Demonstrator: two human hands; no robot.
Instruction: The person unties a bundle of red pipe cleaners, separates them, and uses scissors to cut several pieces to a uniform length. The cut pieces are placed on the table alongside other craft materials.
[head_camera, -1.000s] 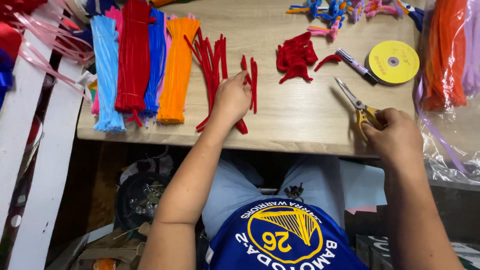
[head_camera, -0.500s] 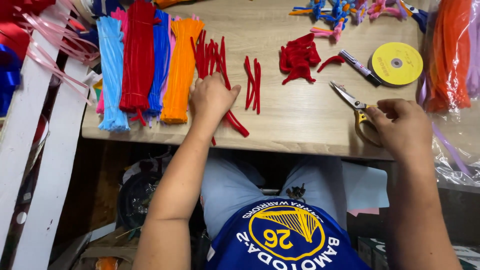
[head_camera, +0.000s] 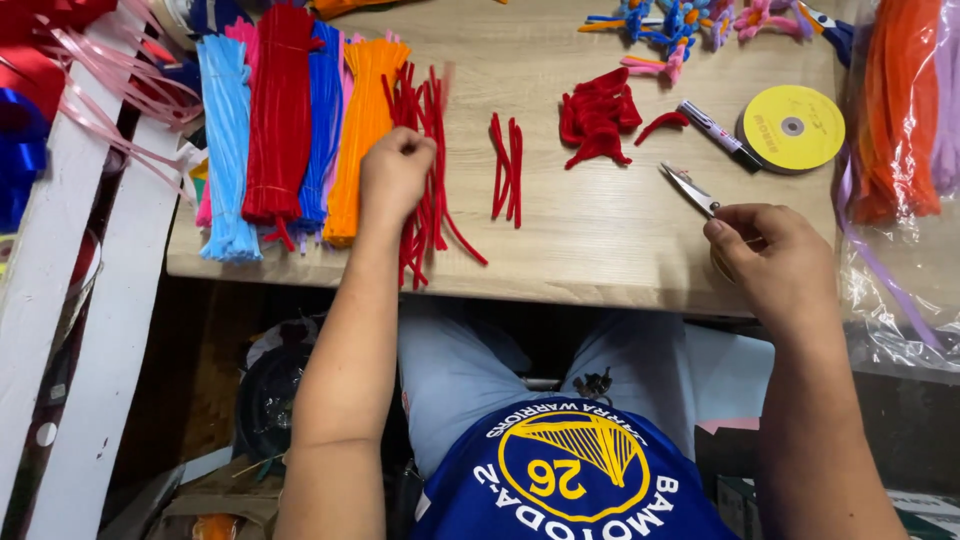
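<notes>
At the far left of the table (head_camera: 600, 270), tied bundles of pipe cleaners lie side by side: light blue (head_camera: 226, 150), dark red (head_camera: 280, 110), blue (head_camera: 325, 110) and orange (head_camera: 362, 130); just right of them the left hand (head_camera: 395, 175) is clenched over loose red pipe cleaners (head_camera: 432, 190), which are thin, fuzzy and fanned out, their near ends overhanging the table edge; a careless pull could sweep several off onto the lap, or snag the orange bundle beside them. A few shorter red lengths (head_camera: 507, 165) lie apart, and a heap of bent red pieces (head_camera: 598, 125) sits further right. The right hand (head_camera: 775, 265) grasps scissors (head_camera: 690, 190), blades pointing away from the body; a hurried reach across could meet the tips.
</notes>
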